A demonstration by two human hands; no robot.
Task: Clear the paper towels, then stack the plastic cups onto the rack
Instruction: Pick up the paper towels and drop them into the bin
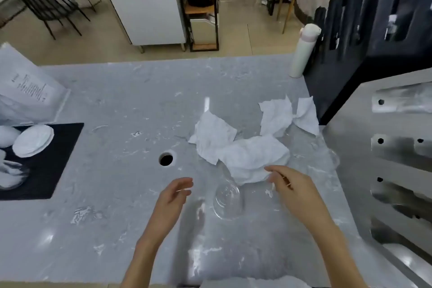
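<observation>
Two bare hands over a grey marble counter, paper towels and a clear cup just beyond them.

Nearest, the left hand (174,194) hovers with fingers loosely curled and apart, holding nothing; the right hand (292,186) has its fingertips (268,168) at the near edge of the crumpled paper towel (252,158), though whether it actually pinches the sheet cannot be told. Between the hands a clear plastic cup (228,201) lies tipped on the marble counter (121,105), its top partly under that towel. A second creased white towel (214,139) lies just left and farther, and a third (287,117) farther right. A metal rack (397,147) stands at the right edge. On the far left, a printed sheet (30,87) carries writing too blurred to read.
</observation>
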